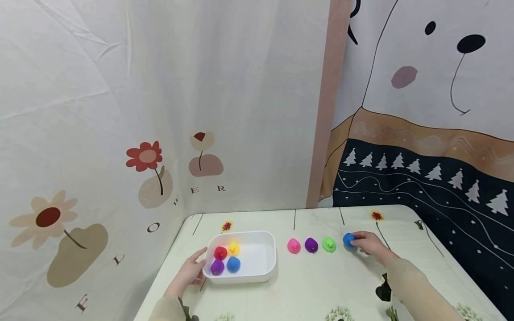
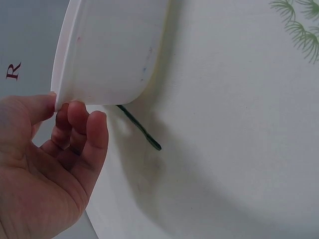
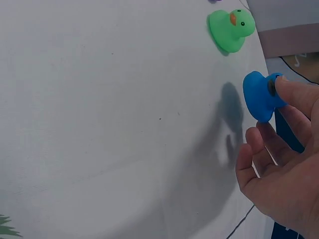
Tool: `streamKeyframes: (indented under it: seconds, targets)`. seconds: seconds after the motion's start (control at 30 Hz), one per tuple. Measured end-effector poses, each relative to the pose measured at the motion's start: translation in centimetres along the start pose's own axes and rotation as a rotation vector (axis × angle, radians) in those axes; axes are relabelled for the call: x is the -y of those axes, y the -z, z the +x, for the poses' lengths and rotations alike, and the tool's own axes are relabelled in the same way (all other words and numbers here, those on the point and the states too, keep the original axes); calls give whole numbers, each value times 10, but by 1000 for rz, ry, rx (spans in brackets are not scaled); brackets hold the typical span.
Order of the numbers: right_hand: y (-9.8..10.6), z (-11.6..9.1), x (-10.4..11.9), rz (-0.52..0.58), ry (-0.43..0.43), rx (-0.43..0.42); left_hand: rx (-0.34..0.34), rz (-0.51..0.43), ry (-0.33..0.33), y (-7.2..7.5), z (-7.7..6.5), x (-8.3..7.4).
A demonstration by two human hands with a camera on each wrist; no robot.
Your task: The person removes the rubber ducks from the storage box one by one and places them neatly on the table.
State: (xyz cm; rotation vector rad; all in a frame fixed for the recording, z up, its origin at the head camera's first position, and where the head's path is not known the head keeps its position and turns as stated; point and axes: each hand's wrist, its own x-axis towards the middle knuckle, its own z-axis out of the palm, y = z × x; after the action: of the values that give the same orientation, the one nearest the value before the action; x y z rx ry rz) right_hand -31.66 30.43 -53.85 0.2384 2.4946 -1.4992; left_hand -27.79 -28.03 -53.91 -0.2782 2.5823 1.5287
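Observation:
My left hand (image 1: 192, 270) pinches the left rim of a white plastic tub (image 1: 257, 273) between thumb and fingers, which the left wrist view shows close up. Inside the tub's left half sit a red duck (image 1: 220, 253), a yellow duck (image 1: 234, 248), a purple duck (image 1: 217, 267) and a blue duck (image 1: 233, 265). On the right, my right hand (image 1: 373, 245) holds another blue rubber duck (image 3: 259, 97) by its head, between thumb and fingers. Left of that duck, a green duck (image 1: 329, 244), a purple duck (image 1: 311, 244) and a pink duck (image 1: 294, 245) stand in a row.
A pale cloth printed with flowers covers the table (image 1: 305, 290). Behind it hangs a light curtain (image 1: 249, 89) with flower prints. At the right is a bear-printed cloth (image 1: 425, 178) beyond the table's edge.

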Motion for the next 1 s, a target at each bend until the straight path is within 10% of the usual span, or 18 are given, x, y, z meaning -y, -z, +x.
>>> streamKeyframes:
  seconds: [1.0]
  targets:
    - [0,12,-17,-68,-14,20,7,-6,1,0,-3,-2]
